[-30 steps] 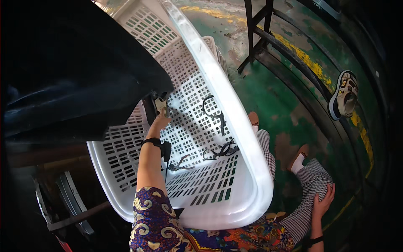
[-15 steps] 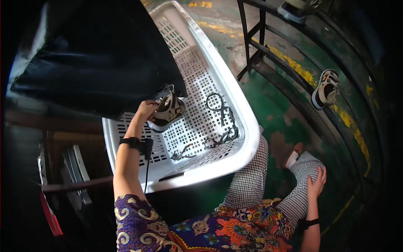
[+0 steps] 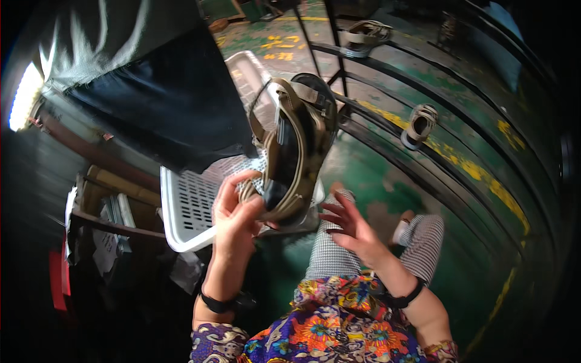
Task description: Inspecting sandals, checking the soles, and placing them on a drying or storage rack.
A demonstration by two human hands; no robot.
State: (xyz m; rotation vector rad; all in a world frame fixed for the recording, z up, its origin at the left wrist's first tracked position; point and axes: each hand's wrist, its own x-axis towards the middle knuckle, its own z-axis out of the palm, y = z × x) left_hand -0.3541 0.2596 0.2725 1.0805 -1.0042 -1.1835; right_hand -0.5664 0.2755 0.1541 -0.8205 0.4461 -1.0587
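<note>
A beige and black strappy sandal [image 3: 296,172] is held up in front of me, over the right part of the white basket. My left hand [image 3: 236,209] grips it by its near end, thumb and fingers closed on the straps. To the right of the sandal, my right hand [image 3: 350,225] is in the air with its fingers apart, holding nothing. Behind the sandal, the white perforated basket [image 3: 181,239] is partly hidden by the sandal and by a dark cloth curtain [image 3: 175,115].
A black metal rack [image 3: 460,127] curves along the right, with one beige sandal [image 3: 422,124] on a bar and another sandal [image 3: 365,37] farther back. At the left, papers and boards [image 3: 116,221] stand in a dark shelf near a bright lamp [image 3: 25,100].
My left hand has lifted the sandal out of the basket and brought it closer. My right hand has left my knee and come up beside it. The view has shifted.
</note>
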